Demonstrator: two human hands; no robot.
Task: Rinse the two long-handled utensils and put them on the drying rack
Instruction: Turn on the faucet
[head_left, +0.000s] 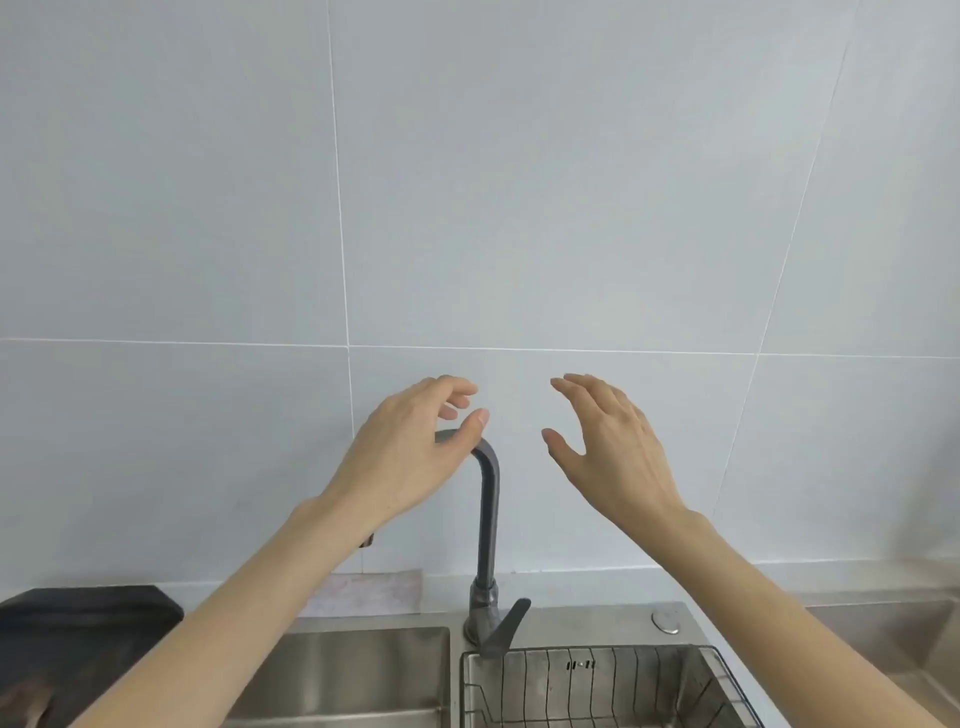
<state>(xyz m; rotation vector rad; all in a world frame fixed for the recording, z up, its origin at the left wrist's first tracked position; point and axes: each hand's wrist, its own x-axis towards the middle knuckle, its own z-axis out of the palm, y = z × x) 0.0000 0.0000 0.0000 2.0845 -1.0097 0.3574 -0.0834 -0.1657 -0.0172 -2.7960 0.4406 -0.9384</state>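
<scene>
Both my hands are raised in front of the tiled wall with nothing in them. My left hand (410, 452) has its fingers spread and curled, in front of the top bend of the dark grey faucet (488, 525). My right hand (613, 447) hangs open to the right of the faucet, apart from it. A black wire drying rack (613, 680) sits in the right sink basin below. The left basin (353, 670) is partly hidden by my left forearm. No long-handled utensils are in view.
The faucet's lever (506, 629) points down toward the rack. A dark board-like object (78, 623) lies on the counter at the left. A round metal button (665, 621) sits behind the right basin. A steel counter (883, 618) extends to the right.
</scene>
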